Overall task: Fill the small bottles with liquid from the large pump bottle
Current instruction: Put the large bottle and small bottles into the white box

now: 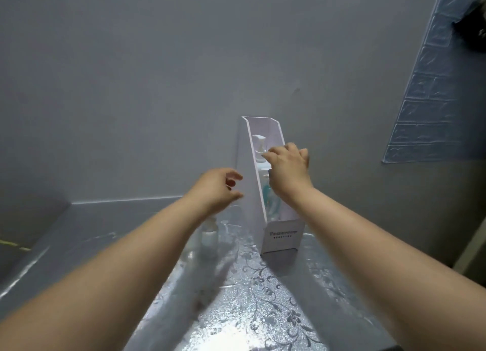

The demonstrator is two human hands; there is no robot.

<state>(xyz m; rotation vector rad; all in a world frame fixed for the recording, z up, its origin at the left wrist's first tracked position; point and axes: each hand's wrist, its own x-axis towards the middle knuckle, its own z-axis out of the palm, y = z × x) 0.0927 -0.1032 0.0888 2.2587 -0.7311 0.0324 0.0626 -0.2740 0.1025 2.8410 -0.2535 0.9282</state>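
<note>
A tall white holder [282, 236] stands on the table against the wall. Inside it the large pump bottle [259, 148] shows its white pump head and a clear body with teal print. My right hand [288, 170] reaches into the holder's open front, fingers curled at the bottle's neck; whether they grip it is hidden. My left hand [218, 187] hovers just left of the holder with loosely curled fingers, holding nothing. Below my left wrist a small clear bottle [209, 233] stands on the table, with more clear glassware blurred beside it.
The table [263, 311] wears a shiny cover with a flower pattern. A grey wall rises right behind the holder. Blue brick-pattern panelling [434, 101] covers the wall at the right.
</note>
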